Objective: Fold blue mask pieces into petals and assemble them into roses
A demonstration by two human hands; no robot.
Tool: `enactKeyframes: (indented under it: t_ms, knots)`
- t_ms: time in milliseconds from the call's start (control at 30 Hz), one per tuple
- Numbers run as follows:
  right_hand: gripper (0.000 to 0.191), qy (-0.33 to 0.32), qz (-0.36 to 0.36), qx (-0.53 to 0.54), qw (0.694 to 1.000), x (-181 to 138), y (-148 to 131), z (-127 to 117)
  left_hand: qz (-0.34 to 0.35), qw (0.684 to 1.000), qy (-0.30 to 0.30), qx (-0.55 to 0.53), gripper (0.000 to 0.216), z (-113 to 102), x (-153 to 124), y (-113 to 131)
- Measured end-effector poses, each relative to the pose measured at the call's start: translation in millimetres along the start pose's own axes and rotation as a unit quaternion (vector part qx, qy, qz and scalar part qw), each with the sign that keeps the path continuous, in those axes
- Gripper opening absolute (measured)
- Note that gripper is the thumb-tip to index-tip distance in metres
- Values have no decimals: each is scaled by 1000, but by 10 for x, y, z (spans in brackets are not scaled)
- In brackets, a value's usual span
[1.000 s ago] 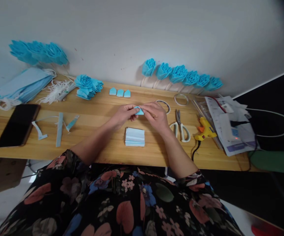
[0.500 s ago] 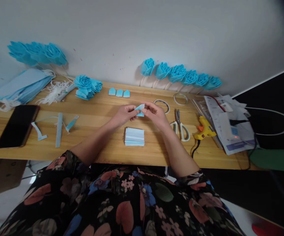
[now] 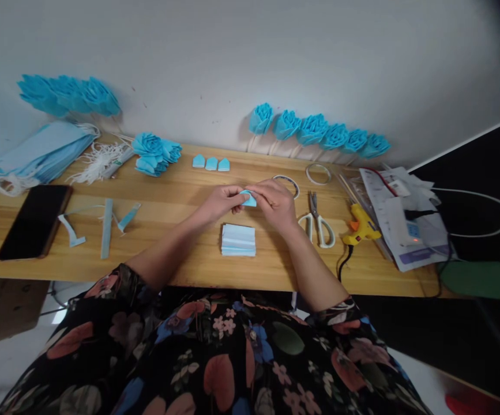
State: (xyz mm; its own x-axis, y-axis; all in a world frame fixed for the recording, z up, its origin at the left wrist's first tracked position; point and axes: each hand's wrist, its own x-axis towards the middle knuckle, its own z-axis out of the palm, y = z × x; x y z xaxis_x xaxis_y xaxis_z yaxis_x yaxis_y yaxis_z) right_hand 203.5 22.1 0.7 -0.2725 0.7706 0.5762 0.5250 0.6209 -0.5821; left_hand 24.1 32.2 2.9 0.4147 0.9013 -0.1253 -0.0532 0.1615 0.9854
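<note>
Between my two hands, above the middle of the table, is a small piece of blue mask fabric, partly hidden by fingers. My left hand is closed on its left side, thumb on top. My right hand pinches its upper right edge. Just below, on the table, lies a stack of pale blue and white fabric pieces. Behind my hands three small folded blue petals lie in a row, each with a pointed or rounded top.
Blue fabric roses on sticks lean on the wall. Scissors, a tape roll and a yellow glue gun lie to the right. Leftward are a phone, fabric scraps and a pile of face masks.
The piece's pale upper corner, which stood up between my fingers, is now folded down. My right hand's fingers have closed in over the top edge, nearer my left hand.
</note>
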Motion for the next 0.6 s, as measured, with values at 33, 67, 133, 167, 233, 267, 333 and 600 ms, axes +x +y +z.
enactKeyframes:
  t_ms: [33,67,133,167,233,267,333,600]
  knots:
    - [23,-4,-8,-10,1000,-1,12,-3,0,1000,1,-9,23,0,-2,3]
    - [24,-5,-15,-18,1000,-3,23,-5,0,1000,2,-17,23,0,-2,2]
    - [25,-4,-29,-28,999,-9,39,-5,0,1000,1,-31,23,-1,3,-9]
    - [26,-4,-37,-31,999,-12,45,-4,-1,999,1,-38,22,-2,8,-18]
    - [27,-7,-43,-37,998,-17,52,-2,-2,999,3,-52,20,-4,18,-38]
    - [28,-9,-43,-40,998,-18,54,-1,-3,998,4,-57,20,-4,23,-47]
    - [29,-14,-38,-44,998,-20,57,2,-8,998,5,-66,19,-5,28,-61]
    - [33,-7,-57,-69,996,-30,92,16,-19,994,-7,-110,25,7,28,-83]
